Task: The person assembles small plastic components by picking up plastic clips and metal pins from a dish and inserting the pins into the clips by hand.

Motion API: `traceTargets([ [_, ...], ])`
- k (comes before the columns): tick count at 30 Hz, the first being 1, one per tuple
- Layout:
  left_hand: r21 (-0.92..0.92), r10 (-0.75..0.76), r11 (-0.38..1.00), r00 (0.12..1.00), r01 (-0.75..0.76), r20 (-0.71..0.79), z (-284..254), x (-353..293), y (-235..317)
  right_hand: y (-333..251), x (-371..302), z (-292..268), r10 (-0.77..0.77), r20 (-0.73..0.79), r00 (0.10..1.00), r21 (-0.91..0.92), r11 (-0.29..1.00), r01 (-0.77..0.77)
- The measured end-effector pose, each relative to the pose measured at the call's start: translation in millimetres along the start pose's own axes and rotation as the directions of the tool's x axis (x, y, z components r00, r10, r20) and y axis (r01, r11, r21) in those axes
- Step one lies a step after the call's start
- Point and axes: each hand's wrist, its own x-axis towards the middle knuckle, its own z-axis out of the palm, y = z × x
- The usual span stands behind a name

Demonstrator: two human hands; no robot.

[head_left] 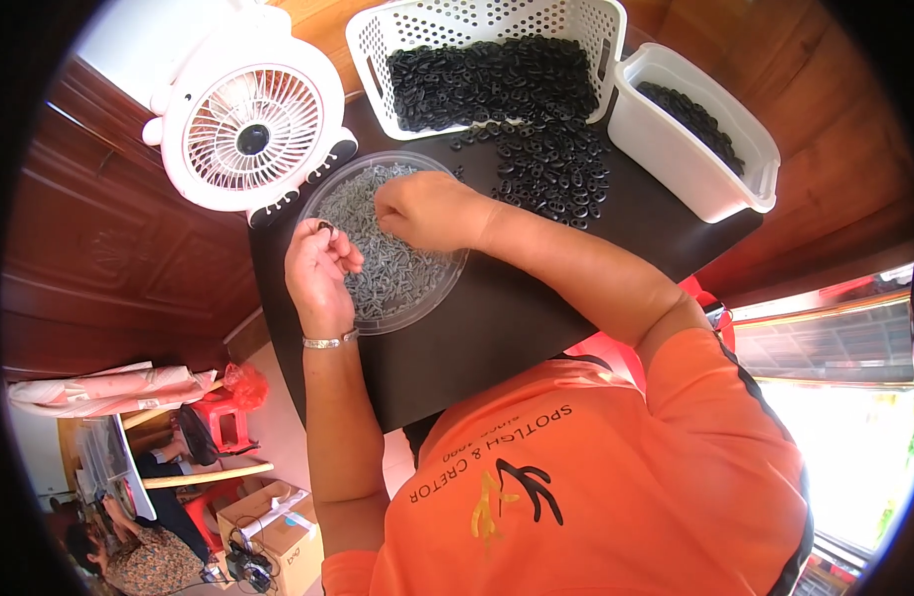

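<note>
A round clear plastic tub (pixel 447 295) on the dark table holds a heap of small grey screw-like pieces (pixel 397 283). At its left rim is my left hand (pixel 316 280), palm turned up and fingers curled, with a small black oval piece (pixel 326 226) pinched at the fingertips. My right hand (pixel 432 211) reaches over the tub from the right, its fingers closed and pointing down at the grey pieces. Whatever it may grip is hidden by the hand. Loose black oval pieces (pixel 551 169) with holes lie on the table beyond my right forearm.
A white perforated basket (pixel 371 62) full of black pieces stands at the back, partly tipped toward the table. Right of it is a white bin (pixel 666 164) with more of them. A white fan (pixel 253 139) stands at the far left. Another person (pixel 144 561) sits at lower left.
</note>
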Motion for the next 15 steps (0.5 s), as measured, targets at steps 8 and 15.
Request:
traceTargets([
  [8, -0.016, -0.074, 0.997, 0.983, 0.078, 0.167, 5, -1, -1, 6, 8, 0, 0.124, 0.043, 0.991, 0.825, 0.555, -0.106],
  [15, -0.192, -0.079, 0.971, 0.951, 0.141, 0.298, 5, -1, -5, 2, 9, 13, 0.068, -0.03, 0.997, 0.899, 0.437, -0.003],
])
